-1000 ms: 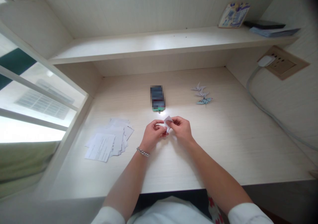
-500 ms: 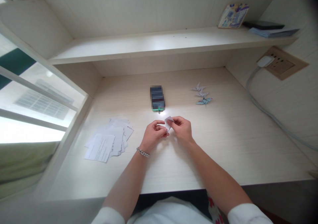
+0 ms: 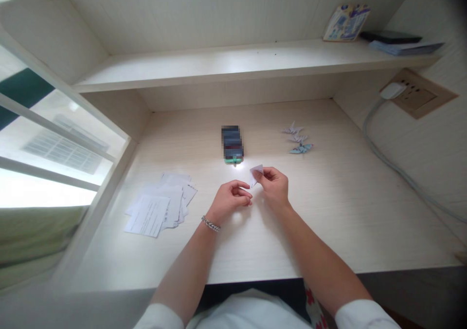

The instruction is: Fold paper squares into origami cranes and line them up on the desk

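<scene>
A small folded piece of white paper (image 3: 257,173) is pinched between the thumb and fingers of my right hand (image 3: 274,185), above the middle of the desk. Just left of it, my left hand (image 3: 230,200) has its fingers parted and curved, with nothing visible between them; its fingertips are close to the paper's lower edge. Farther back on the right lie folded paper cranes, two white ones (image 3: 298,137) and a blue patterned one (image 3: 301,148). Loose sheets of printed paper (image 3: 156,207) overlap in a pile to the left of my hands.
A phone (image 3: 232,143) with a blurred screen lies behind my hands. The shelf (image 3: 204,66) above the desk carries a small colourful box (image 3: 346,23) and a dark flat item (image 3: 390,37). A cable (image 3: 394,173) runs down from the wall socket (image 3: 419,95) on the right.
My right hand has moved slightly right with the folded paper. My left hand's fingers have come off the paper and spread apart.
</scene>
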A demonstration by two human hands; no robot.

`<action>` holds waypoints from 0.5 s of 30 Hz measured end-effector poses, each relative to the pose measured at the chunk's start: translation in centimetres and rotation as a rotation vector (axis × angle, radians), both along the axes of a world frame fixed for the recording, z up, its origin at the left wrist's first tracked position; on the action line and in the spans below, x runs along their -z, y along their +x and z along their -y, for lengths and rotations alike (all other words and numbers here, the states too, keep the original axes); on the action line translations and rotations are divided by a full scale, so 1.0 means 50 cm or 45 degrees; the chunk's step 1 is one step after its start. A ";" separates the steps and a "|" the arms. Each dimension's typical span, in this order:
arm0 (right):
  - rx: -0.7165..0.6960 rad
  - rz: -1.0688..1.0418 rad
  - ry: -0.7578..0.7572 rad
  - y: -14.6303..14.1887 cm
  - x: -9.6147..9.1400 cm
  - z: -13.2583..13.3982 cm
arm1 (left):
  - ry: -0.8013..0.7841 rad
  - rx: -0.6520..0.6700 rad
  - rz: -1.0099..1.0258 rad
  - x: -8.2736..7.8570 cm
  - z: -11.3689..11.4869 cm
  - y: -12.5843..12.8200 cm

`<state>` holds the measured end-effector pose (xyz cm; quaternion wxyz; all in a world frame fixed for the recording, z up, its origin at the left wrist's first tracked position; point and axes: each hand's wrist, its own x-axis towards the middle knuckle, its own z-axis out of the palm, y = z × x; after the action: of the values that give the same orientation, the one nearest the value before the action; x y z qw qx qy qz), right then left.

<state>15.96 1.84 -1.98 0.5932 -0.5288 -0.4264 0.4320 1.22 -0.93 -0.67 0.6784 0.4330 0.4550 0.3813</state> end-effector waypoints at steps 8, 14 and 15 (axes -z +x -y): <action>-0.034 -0.015 -0.003 -0.004 -0.001 0.003 | -0.105 0.012 0.028 -0.008 -0.001 0.006; -0.022 0.008 -0.008 -0.004 -0.003 0.003 | -0.039 0.068 0.028 -0.006 -0.001 0.006; -0.017 0.002 -0.005 -0.003 -0.002 0.003 | -0.049 0.070 0.029 -0.006 -0.001 0.006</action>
<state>15.79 1.72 -1.86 0.5889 -0.5276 -0.4294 0.4364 1.50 -0.88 -0.39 0.7019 0.4280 0.4424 0.3585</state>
